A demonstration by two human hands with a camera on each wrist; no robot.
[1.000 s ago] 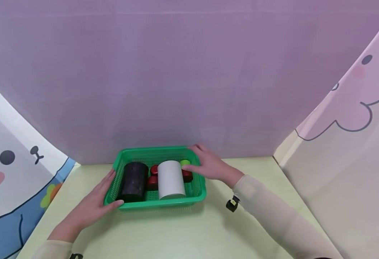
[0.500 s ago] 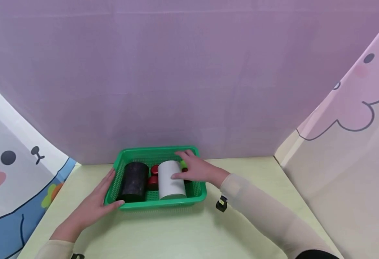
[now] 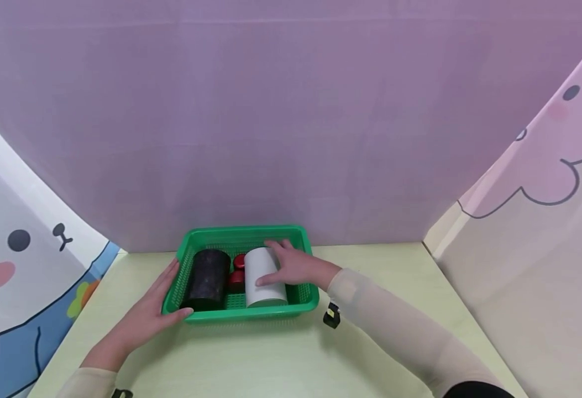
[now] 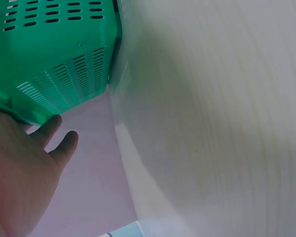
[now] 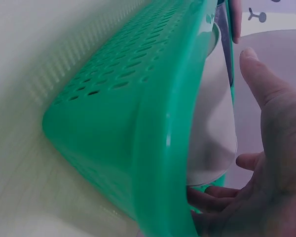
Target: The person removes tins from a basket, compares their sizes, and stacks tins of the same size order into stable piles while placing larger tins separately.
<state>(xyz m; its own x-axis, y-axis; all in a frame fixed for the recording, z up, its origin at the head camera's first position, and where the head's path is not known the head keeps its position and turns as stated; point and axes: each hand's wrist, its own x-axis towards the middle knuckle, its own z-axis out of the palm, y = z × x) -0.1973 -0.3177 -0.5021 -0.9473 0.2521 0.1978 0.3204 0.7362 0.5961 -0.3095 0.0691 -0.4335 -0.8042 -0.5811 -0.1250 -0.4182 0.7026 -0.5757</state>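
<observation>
A green plastic basket point(image 3: 251, 315) with slotted walls stands at the table's back edge. In it lie a black cylinder point(image 3: 209, 279), a white cylinder point(image 3: 260, 268) and small shiny red objects point(image 3: 237, 281) between these two. My left hand point(image 3: 143, 318) rests on the basket's left side, fingers straight along the outside and thumb at the front corner. Over the white cylinder reaches my right hand point(image 3: 295, 266), thumb and fingers spread. The right wrist view shows its thumb apart from the white cylinder point(image 5: 214, 118) and lower fingers reaching down beside its end, partly hidden by the basket rim.
The pale table point(image 3: 251, 359) extends in front of the basket. A purple cloth wall point(image 3: 291, 138) rises close behind it. Printed cartoon panels flank the table, one on the left point(image 3: 32, 265) and one on the right point(image 3: 534, 182).
My right hand has moved left from the basket's right rim to over the white cylinder, covering the small green and red item beside it. The left hand stays at the basket's left side.
</observation>
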